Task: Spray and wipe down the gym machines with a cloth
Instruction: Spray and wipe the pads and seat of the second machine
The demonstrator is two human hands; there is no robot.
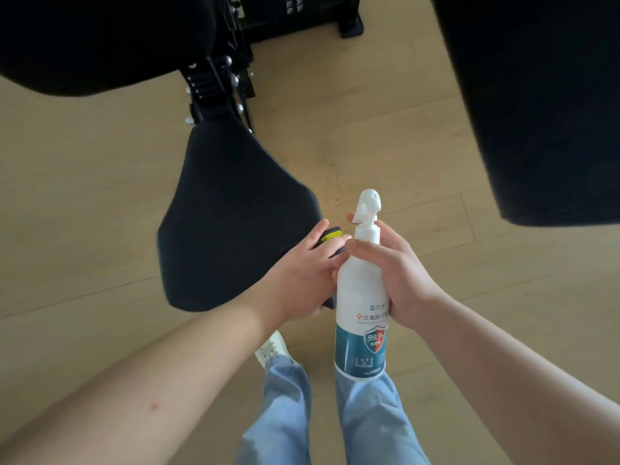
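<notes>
Soft, even daylight falls bright on the pale wood floor (419, 146), with a faint warm sheen just beyond the grip. Shadows are weak and diffuse. The white head of the spray bottle (362, 297) in the right hand (402, 283) is nearly blown out, its label print blurred. Left of the grip the seat pad (231, 213) reads flat black, swallowing the dark cloth (331, 302) in the left hand (302, 276). Floor seams bow and forearms (151, 380) stretch toward the edges.
</notes>
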